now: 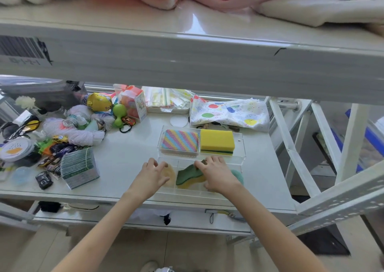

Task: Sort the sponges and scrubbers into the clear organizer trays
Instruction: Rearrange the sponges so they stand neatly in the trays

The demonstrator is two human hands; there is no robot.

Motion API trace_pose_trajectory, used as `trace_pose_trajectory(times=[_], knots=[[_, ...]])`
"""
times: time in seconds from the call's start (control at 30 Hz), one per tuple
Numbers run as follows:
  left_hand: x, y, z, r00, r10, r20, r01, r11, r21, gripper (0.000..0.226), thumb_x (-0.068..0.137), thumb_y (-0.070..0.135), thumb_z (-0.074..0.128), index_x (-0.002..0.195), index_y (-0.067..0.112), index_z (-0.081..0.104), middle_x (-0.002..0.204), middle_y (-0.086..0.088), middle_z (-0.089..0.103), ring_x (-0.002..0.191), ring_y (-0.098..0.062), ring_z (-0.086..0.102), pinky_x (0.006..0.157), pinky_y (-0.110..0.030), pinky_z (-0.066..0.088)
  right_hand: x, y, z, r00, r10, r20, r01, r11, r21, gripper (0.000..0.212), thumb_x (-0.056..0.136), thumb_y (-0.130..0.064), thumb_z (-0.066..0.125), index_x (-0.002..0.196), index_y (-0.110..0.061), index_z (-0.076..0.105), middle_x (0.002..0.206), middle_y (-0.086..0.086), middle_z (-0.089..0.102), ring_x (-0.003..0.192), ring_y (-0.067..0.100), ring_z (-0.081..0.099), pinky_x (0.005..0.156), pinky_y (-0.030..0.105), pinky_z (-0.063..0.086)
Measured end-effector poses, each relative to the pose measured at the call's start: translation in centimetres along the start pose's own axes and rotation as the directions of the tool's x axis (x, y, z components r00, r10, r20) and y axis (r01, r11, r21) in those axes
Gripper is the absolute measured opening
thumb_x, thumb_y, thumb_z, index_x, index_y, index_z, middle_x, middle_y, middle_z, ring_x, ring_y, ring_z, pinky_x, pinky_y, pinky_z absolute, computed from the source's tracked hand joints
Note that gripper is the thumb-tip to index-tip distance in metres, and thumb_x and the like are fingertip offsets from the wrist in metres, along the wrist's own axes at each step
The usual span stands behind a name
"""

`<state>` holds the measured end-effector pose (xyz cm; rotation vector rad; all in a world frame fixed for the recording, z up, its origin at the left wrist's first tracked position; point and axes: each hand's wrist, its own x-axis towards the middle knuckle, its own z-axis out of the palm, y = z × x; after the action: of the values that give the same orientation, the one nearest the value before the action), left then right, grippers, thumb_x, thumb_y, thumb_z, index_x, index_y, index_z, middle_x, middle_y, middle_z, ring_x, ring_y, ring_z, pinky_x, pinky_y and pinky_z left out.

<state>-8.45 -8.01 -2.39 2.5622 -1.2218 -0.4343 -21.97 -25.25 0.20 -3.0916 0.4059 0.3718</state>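
Right hand pinches the wavy sponge in the near tray; left hand rests open beside it. Should press it flat, I'd say.

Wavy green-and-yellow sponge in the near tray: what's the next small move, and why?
Probably press the wavy sponge flat with the right hand. It lies tilted in the middle compartment of the near tray, one end riding up, while the left hand rests at the tray's left end.

White shelf carries two clear trays right of centre, toy clutter at left, a spotted cloth behind.
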Motion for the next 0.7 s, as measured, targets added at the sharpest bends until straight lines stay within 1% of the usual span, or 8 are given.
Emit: trace_pose_trajectory(times=[0.07, 0.17, 0.27, 0.33, 0.43, 0.5, 0.57, 0.7], knots=[[0.0, -0.2, 0.4, 1.0, -0.015, -0.012, 0.014, 0.999, -0.043, 0.036, 0.093, 0.027, 0.056, 0.127, 0.021, 0.048, 0.124, -0.013, 0.043, 0.114, -0.027, 0.046, 0.097, -0.032, 0.043, 0.1, 0.2, 0.1, 1.0, -0.012, -0.002, 0.012, 0.999, 0.05, 0.05, 0.081, -0.015, 0.061, 0.125, -0.019, 0.038, 0.118, 0.018, 0.051, 0.112, 0.036, 0.041, 0.102, 0.045, 0.032], [0.3, -0.4, 0.5, 0.999, -0.038, -0.024, 0.035, 0.993, -0.112, 0.03, 0.09, 0.021, 0.06, 0.119, 0.018, 0.053, 0.121, -0.012, 0.043, 0.105, -0.025, 0.051, 0.095, -0.03, 0.043, 0.3, 0.4, -0.1, 0.998, -0.059, -0.013, 0.061, 0.977, 0.206, 0.05, 0.079, -0.025, 0.069, 0.12, -0.023, 0.042, 0.122, 0.013, 0.046, 0.114, 0.033, 0.041, 0.102, 0.045, 0.036], [0.5, -0.6, 0.6, 0.998, -0.054, -0.017, 0.051, 0.988, -0.148, 0.027, 0.088, 0.02, 0.063, 0.114, 0.016, 0.056, 0.118, -0.012, 0.044, 0.1, -0.026, 0.054, 0.094, -0.031, 0.045, 0.1, -0.4, -1.1, 0.994, -0.109, -0.027, 0.108, 0.865, 0.49, 0.051, 0.074, -0.028, 0.077, 0.115, -0.027, 0.047, 0.124, 0.004, 0.04, 0.107, 0.025, 0.048, 0.091, 0.04, 0.046], [0.5, -0.7, 0.6, 0.998, -0.064, -0.018, 0.06, 0.984, -0.167, 0.027, 0.086, 0.019, 0.065, 0.111, 0.016, 0.058, 0.117, -0.012, 0.044, 0.1, -0.027, 0.055, 0.095, -0.034, 0.048, 0.0, -1.5, -1.7, 0.989, -0.134, -0.066, 0.147, 0.801, 0.58, 0.049, 0.076, -0.027, 0.075, 0.116, -0.029, 0.046, 0.126, 0.001, 0.039, 0.107, 0.022, 0.05, 0.09, 0.038, 0.047], [0.6, -0.8, 0.5, 0.997, -0.078, -0.02, 0.073, 0.977, -0.201, 0.025, 0.083, 0.017, 0.067, 0.107, 0.016, 0.06, 0.114, -0.011, 0.046, 0.099, -0.026, 0.056, 0.093, -0.033, 0.049, 0.3, -2.9, -1.6, 0.986, -0.108, -0.124, 0.161, 0.791, 0.59, 0.051, 0.077, -0.022, 0.072, 0.118, -0.021, 0.042, 0.125, 0.003, 0.041, 0.098, 0.019, 0.048, 0.079, 0.029, 0.036], [0.7, -0.9, 0.4, 0.995, -0.096, -0.021, 0.088, 0.968, -0.234, 0.024, 0.082, 0.016, 0.068, 0.104, 0.016, 0.061, 0.112, -0.01, 0.046, 0.096, -0.026, 0.057, 0.09, -0.032, 0.05, 0.7, -3.0, -1.4, 0.985, -0.091, -0.146, 0.158, 0.814, 0.56, 0.053, 0.073, -0.018, 0.074, 0.115, -0.014, 0.043, 0.12, 0.005, 0.043, 0.089, 0.018, 0.045, 0.072, 0.026, 0.037], [0.9, -1.0, 0.4, 0.993, -0.113, -0.028, 0.103, 0.963, -0.249, 0.022, 0.082, 0.017, 0.068, 0.103, 0.015, 0.06, 0.111, -0.009, 0.045, 0.093, -0.025, 0.058, 0.087, -0.03, 0.05, 1.3, -2.9, -1.1, 0.988, -0.079, -0.136, 0.138, 0.849, 0.51, 0.051, 0.071, -0.015, 0.075, 0.113, -0.011, 0.046, 0.119, 0.007, 0.046, 0.095, 0.02, 0.047, 0.074, 0.027, 0.042], [1.2, -0.9, 0.5, 0.994, -0.102, -0.044, 0.089, 0.969, -0.229, 0.022, 0.082, 0.015, 0.068, 0.102, 0.013, 0.06, 0.112, -0.01, 0.045, 0.091, -0.026, 0.058, 0.085, -0.03, 0.05, 2.4, -3.7, -0.1, 0.991, -0.068, -0.114, 0.117, 0.849, 0.515, 0.05, 0.074, -0.013, 0.076, 0.116, -0.006, 0.05, 0.126, 0.012, 0.044, 0.11, 0.027, 0.049, 0.087, 0.036, 0.05]])
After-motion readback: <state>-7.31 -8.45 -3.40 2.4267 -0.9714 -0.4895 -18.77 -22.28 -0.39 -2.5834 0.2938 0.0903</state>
